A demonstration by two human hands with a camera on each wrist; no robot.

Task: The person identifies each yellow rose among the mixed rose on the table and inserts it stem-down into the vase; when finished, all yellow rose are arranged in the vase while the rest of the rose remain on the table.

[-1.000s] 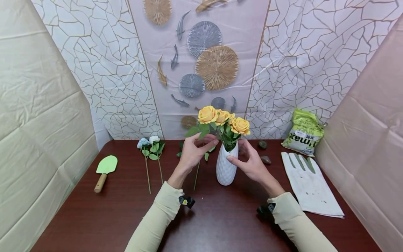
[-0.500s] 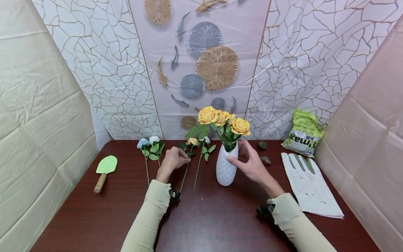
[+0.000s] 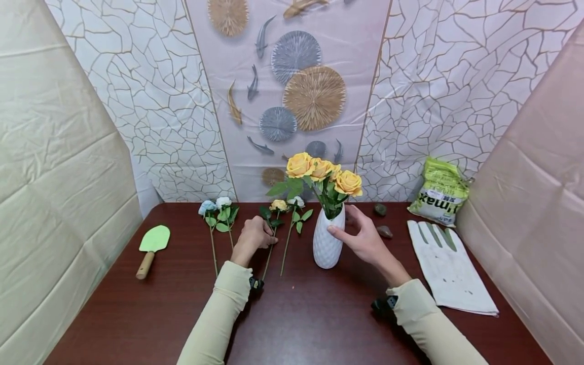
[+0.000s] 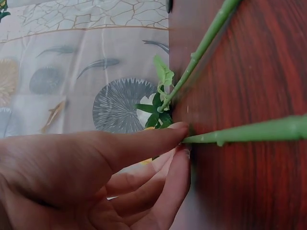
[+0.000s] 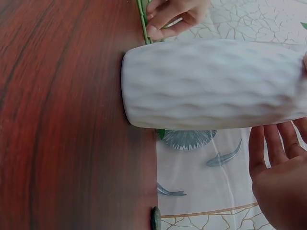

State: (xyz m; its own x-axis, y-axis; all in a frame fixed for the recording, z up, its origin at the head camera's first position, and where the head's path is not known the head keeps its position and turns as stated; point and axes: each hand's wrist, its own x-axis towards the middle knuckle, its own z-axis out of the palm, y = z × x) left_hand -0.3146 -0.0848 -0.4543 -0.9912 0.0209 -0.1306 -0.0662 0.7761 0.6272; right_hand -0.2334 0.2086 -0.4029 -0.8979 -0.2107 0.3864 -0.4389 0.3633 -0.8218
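Note:
My left hand (image 3: 252, 237) pinches the green stem (image 4: 249, 132) of a yellow rose (image 3: 279, 205) lying on the table, thumb against fingertips. Right of it lies a white rose (image 3: 296, 202), its stem apart from my fingers. My right hand (image 3: 365, 234) holds the upper side of an upright white textured vase (image 3: 327, 243). Several yellow roses (image 3: 321, 170) with green leaves stand in this vase. In the right wrist view, my right hand (image 5: 283, 167) is around the vase (image 5: 211, 84), with part of its grip out of frame.
A blue rose (image 3: 207, 207) and another white rose (image 3: 223, 202) lie at left, near a green trowel (image 3: 152, 246) with a wooden handle. Two stones (image 3: 385, 231), a green bag (image 3: 440, 192) and white gloves (image 3: 451, 271) are at right. A patterned cloth (image 3: 296, 96) hangs behind the table.
My left hand has moved from beside the vase's roses left and down to the yellow rose on the table, then slightly nearer along its stem. My right hand stays on the vase.

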